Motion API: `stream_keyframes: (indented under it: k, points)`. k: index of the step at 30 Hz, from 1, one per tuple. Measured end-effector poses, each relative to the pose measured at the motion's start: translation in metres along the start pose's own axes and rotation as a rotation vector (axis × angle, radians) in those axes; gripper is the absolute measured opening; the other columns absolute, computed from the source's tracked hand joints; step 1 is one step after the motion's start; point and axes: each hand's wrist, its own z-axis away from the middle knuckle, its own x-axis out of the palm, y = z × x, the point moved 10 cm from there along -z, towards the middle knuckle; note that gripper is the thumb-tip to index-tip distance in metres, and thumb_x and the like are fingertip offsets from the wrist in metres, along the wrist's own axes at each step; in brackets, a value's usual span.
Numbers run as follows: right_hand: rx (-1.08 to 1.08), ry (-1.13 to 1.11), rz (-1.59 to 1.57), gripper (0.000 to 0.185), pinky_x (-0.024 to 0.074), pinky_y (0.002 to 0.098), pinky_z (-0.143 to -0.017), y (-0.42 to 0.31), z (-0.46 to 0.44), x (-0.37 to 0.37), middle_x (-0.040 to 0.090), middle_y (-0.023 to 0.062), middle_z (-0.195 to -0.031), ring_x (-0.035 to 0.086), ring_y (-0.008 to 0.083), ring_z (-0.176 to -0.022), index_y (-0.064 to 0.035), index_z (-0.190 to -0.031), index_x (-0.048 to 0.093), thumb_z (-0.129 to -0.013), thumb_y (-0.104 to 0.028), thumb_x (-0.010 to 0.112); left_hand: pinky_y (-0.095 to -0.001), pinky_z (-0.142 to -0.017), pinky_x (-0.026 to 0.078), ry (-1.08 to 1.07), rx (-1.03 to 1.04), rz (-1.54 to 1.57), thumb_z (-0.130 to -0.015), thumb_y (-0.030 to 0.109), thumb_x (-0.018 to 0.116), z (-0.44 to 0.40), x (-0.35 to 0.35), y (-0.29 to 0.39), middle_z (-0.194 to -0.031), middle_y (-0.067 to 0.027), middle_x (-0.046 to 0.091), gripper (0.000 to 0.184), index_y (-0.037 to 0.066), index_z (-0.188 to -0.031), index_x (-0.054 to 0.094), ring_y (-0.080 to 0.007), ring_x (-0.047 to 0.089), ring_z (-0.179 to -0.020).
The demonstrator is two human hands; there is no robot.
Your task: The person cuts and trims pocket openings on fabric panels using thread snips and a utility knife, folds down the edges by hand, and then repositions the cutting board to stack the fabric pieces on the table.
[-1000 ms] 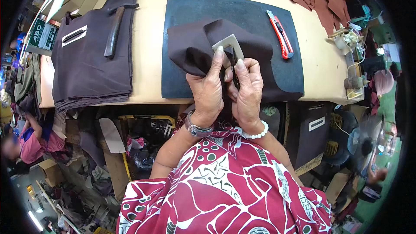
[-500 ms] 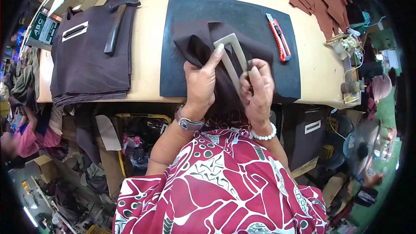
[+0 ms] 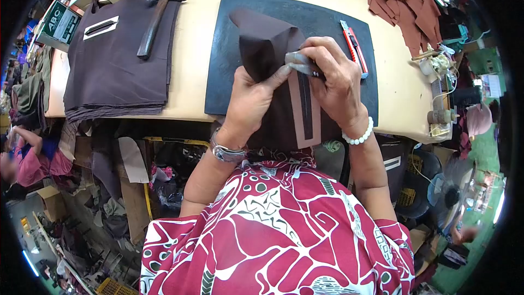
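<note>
- My left hand [image 3: 244,104] is closing narrow on a dark cloth [image 3: 267,33], its thumb pressing near the middle of the frame.
- My right hand [image 3: 338,82] is also staying narrow, its fingers bunching around a pale piece [image 3: 297,59] that is curling at the tip of my left thumb; my fingers are hiding the rest of it.
- The dark cloth is occupying the centre of the frame, its upper part rising in folds and its lower part hanging past the counter's near edge.
- A pinkish-brown border [image 3: 299,123] is running around a long dark slot on the cloth, just below my right hand.
- On my wrists I am wearing a watch [image 3: 226,154] at the left and a white bead bracelet [image 3: 359,132] at the right.
- Behind the cloth a black mat [image 3: 327,16] is lying on the counter [image 3: 191,60].
- A red cutter [image 3: 355,49] is resting on the mat, right of my right hand.
- Toward the upper left, a hammer [image 3: 153,27] is lying on a stack of dark pieces [image 3: 117,79], with a green box [image 3: 58,23] standing beyond.
- Reddish-brown scraps [image 3: 401,0] are lying heaped at the upper right.
</note>
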Motion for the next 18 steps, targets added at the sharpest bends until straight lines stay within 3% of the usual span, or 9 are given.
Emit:
stream_keyframes:
  k: [3, 4, 7, 8, 11, 12, 15, 17, 18]
  points:
    - [0.129, -0.003, -0.210, 0.013, 0.0457, 0.0287, -0.048, 0.021, -0.004, 0.011, 0.058, 0.0100, -0.078, 0.059, 0.0226, -0.060, -0.0039, -0.080, 0.058, -0.071, -0.003, 0.068, -0.0232, -0.075, 0.047, 0.007, -0.060, 0.006, -0.083, 0.004, 0.065, -0.004, -0.007, -0.004, -0.095, -0.0030, 0.066, 0.018, 0.001, -0.101, 0.066, -0.0087, 0.060, -0.084]
    - [0.250, -0.042, -0.314, 0.011, 0.0457, 0.0274, -0.052, 0.029, -0.003, 0.018, 0.058, 0.0080, -0.071, 0.058, 0.0168, -0.060, -0.0011, -0.080, 0.059, -0.078, -0.008, 0.067, -0.0235, -0.075, 0.048, 0.010, -0.070, 0.007, -0.082, 0.004, 0.065, -0.004, -0.009, -0.005, -0.095, -0.0034, 0.066, 0.019, 0.002, -0.101, 0.065, -0.0093, 0.061, -0.085]
    - [0.752, -0.112, -0.683, 0.013, 0.0464, 0.0285, -0.056, 0.057, 0.013, 0.047, 0.059, 0.0027, -0.071, 0.057, 0.0105, -0.065, 0.0014, -0.081, 0.059, -0.082, -0.010, 0.066, -0.0252, -0.077, 0.050, 0.001, -0.238, 0.056, -0.081, 0.004, 0.066, 0.005, -0.006, -0.014, -0.096, -0.0058, 0.066, 0.024, 0.002, -0.105, 0.063, -0.0121, 0.063, -0.087]
    - [0.802, -0.145, -0.733, 0.018, 0.0471, 0.0264, -0.066, 0.063, 0.018, 0.056, 0.058, 0.0002, -0.073, 0.055, 0.0079, -0.073, 0.0029, -0.084, 0.061, -0.087, -0.015, 0.062, -0.0265, -0.078, 0.051, 0.014, -0.253, 0.045, -0.081, 0.004, 0.066, 0.004, -0.010, -0.019, -0.097, -0.0076, 0.067, 0.027, 0.001, -0.108, 0.062, -0.0139, 0.063, -0.087]
    - [0.808, 0.049, -0.834, 0.022, 0.0461, 0.0236, -0.072, 0.087, 0.032, 0.056, 0.061, 0.0032, -0.076, 0.055, 0.0080, -0.075, 0.0029, -0.088, 0.063, -0.088, -0.019, 0.060, -0.0264, -0.078, 0.051, -0.015, -0.222, 0.089, -0.082, 0.004, 0.065, 0.000, -0.009, -0.016, -0.097, -0.0078, 0.067, 0.025, 0.000, -0.107, 0.062, -0.0142, 0.064, -0.087]
    - [0.882, 0.000, -0.769, 0.027, 0.0444, 0.0223, -0.078, 0.087, 0.038, 0.049, 0.063, 0.0059, -0.083, 0.055, 0.0086, -0.081, 0.0034, -0.096, 0.063, -0.089, -0.023, 0.058, -0.0269, -0.078, 0.051, 0.004, -0.179, 0.072, -0.082, 0.004, 0.065, -0.003, -0.011, -0.013, -0.097, -0.0080, 0.067, 0.024, 0.001, -0.105, 0.062, -0.0146, 0.064, -0.087]
    - [1.025, -0.053, -0.926, 0.031, 0.0448, 0.0232, -0.078, 0.077, 0.076, 0.050, 0.064, 0.0065, -0.089, 0.056, 0.0093, -0.085, 0.0045, -0.102, 0.061, -0.086, -0.022, 0.063, -0.0287, -0.078, 0.052, 0.054, -0.059, 0.016, -0.081, 0.004, 0.066, -0.010, -0.017, -0.004, -0.097, -0.0084, 0.067, 0.021, 0.003, -0.102, 0.064, -0.0159, 0.064, -0.088]
    - [0.938, -0.355, -0.792, 0.036, 0.0452, 0.0238, -0.079, 0.061, 0.103, 0.054, 0.064, 0.0049, -0.091, 0.056, 0.0092, -0.087, 0.0052, -0.108, 0.059, -0.081, -0.017, 0.067, -0.0290, -0.079, 0.051, 0.136, 0.004, 0.044, -0.080, 0.004, 0.067, -0.017, -0.027, -0.001, -0.097, -0.0073, 0.067, 0.022, 0.003, -0.102, 0.065, -0.0159, 0.064, -0.088]
    - [0.997, -0.459, -0.843, 0.033, 0.0459, 0.0245, -0.078, 0.052, 0.118, 0.056, 0.063, 0.0036, -0.090, 0.056, 0.0089, -0.084, 0.0055, -0.104, 0.060, -0.078, -0.012, 0.070, -0.0275, -0.079, 0.049, 0.184, 0.043, 0.031, -0.081, 0.004, 0.067, -0.019, -0.033, 0.005, -0.097, -0.0066, 0.067, 0.020, 0.002, -0.100, 0.065, -0.0145, 0.063, -0.086]
